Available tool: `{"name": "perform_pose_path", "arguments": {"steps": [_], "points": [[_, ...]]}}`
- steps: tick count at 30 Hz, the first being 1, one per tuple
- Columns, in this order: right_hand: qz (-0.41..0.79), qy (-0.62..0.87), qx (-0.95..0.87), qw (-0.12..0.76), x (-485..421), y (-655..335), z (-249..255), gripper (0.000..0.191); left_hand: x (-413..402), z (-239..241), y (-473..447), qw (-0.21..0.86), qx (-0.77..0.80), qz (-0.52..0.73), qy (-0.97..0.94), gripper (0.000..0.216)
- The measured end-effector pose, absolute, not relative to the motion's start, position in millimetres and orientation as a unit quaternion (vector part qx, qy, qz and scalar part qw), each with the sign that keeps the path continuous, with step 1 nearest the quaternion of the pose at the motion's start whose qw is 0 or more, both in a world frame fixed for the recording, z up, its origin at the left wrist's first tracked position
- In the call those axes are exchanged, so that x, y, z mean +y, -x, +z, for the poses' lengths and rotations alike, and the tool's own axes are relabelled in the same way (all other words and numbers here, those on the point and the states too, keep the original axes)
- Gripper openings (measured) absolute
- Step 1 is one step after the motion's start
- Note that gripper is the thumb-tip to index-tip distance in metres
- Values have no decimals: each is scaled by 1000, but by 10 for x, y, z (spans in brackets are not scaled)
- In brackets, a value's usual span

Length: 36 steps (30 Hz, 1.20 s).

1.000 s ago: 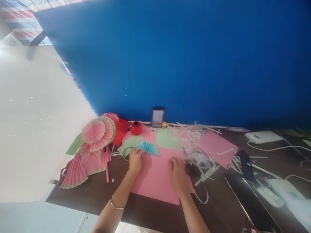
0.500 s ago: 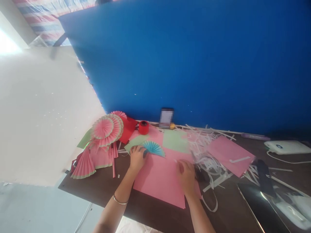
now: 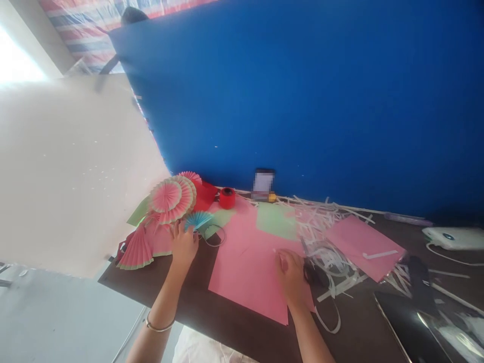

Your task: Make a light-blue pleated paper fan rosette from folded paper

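My left hand (image 3: 184, 245) is at the left part of the table, its fingers closed on the near edge of a small blue pleated paper fan (image 3: 197, 220). Beside it are pink paper rosettes with pale green rims (image 3: 166, 196) and a pink pleated fan (image 3: 136, 248). My right hand (image 3: 291, 272) rests on the right side of the pink paper sheets (image 3: 245, 272), fingers curled in. A tiny white bit shows at its fingertips; what it holds, if anything, I cannot make out. Green paper (image 3: 277, 221) lies beyond the pink sheets.
A red tape roll (image 3: 227, 198) stands near the blue panel (image 3: 283, 101). White paper strips (image 3: 321, 217) are heaped on the right, beside more pink paper (image 3: 363, 242). A dark tablet-like device (image 3: 404, 322) and a white device with a cable (image 3: 451, 238) lie farther right.
My left hand has moved left with the blue fan, from the pink sheets to beside the rosettes. A thin ring on the green paper is now uncovered. My right hand has stayed in place.
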State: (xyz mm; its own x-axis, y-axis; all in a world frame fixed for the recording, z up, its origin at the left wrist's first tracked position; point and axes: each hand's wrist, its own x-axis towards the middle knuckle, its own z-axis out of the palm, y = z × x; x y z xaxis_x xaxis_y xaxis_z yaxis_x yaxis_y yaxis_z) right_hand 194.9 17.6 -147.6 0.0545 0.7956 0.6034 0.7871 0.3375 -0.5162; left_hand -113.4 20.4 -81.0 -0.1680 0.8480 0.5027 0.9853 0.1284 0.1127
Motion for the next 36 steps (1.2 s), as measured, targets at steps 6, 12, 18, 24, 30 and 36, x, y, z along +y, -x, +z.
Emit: {"name": "perform_pose_path", "arguments": {"steps": [6, 12, 18, 24, 30, 36], "points": [[14, 565, -703, 432, 190, -1899, -1483, 19, 300, -919, 729, 56, -652, -193, 731, 20], [45, 571, -695, 435, 178, -1900, -1483, 17, 998, -859, 353, 21, -666, -31, 745, 27], [63, 568, -682, 456, 169, -1899, -1523, 17, 1181, -955, 339, 4, -661, -22, 750, 18], [71, 565, -701, 428, 153, -1862, -1446, 17, 1002, -809, 288, 20, -621, -66, 781, 29], [13, 551, -720, 421, 93, -1870, -1345, 40, 440, -995, -8, -45, -472, -172, 864, 39], [68, 463, -829, 306, 103, -1882, -1386, 16, 122, -1341, 57, -145, -424, -194, 873, 35]]}}
